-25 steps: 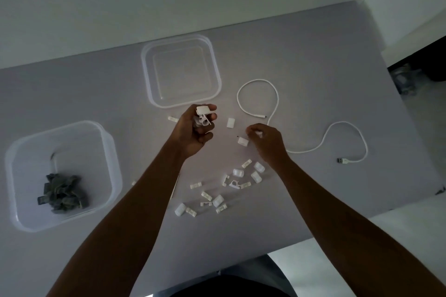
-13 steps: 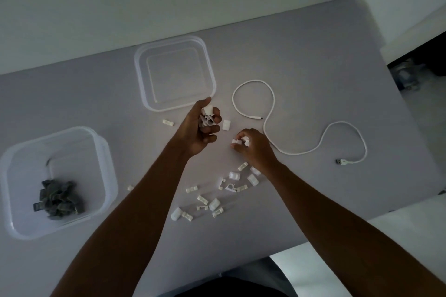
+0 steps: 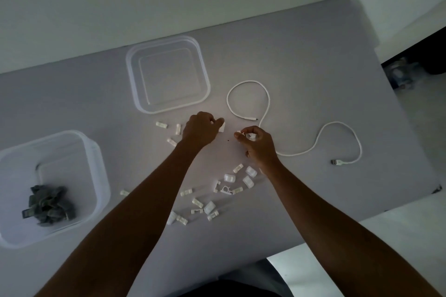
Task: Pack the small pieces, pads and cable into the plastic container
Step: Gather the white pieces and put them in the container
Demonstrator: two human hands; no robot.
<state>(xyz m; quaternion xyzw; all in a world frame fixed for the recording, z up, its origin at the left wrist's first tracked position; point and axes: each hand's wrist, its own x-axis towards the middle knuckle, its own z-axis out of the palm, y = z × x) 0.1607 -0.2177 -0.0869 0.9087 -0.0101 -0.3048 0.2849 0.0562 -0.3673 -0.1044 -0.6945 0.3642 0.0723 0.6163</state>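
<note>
White plastic pieces fill both hands above the grey tabletop (image 3: 301, 60). The left hand (image 3: 199, 131) is curled, knuckles up, with a small white piece (image 3: 222, 126) pinched at its thumb tip; what else sits inside the fist is hidden. The right hand (image 3: 259, 144), just to its right and apart from it, has its fingers curled round a few white clips (image 3: 249, 136), one of which pokes out toward the left hand.

Just beyond the left hand lies a clear square lid (image 3: 135, 94), flat on the tabletop. Far to the left of the left forearm stands the plastic container (image 3: 96, 157), holding a heap of dark grey pads (image 3: 49, 204) in its near corner.

To the left of the left hand lie three loose white pieces (image 3: 178, 129). Between the two forearms, nearer the person than the hands, lies the main scatter of small white pieces (image 3: 229, 178), with one stray (image 3: 124, 192) off to the left of the left forearm.

The white cable (image 3: 268, 101) loops on the tabletop beyond the right hand, passes behind it and snakes away to the right, its USB plug (image 3: 335, 162) well out to the right of the right wrist.
</note>
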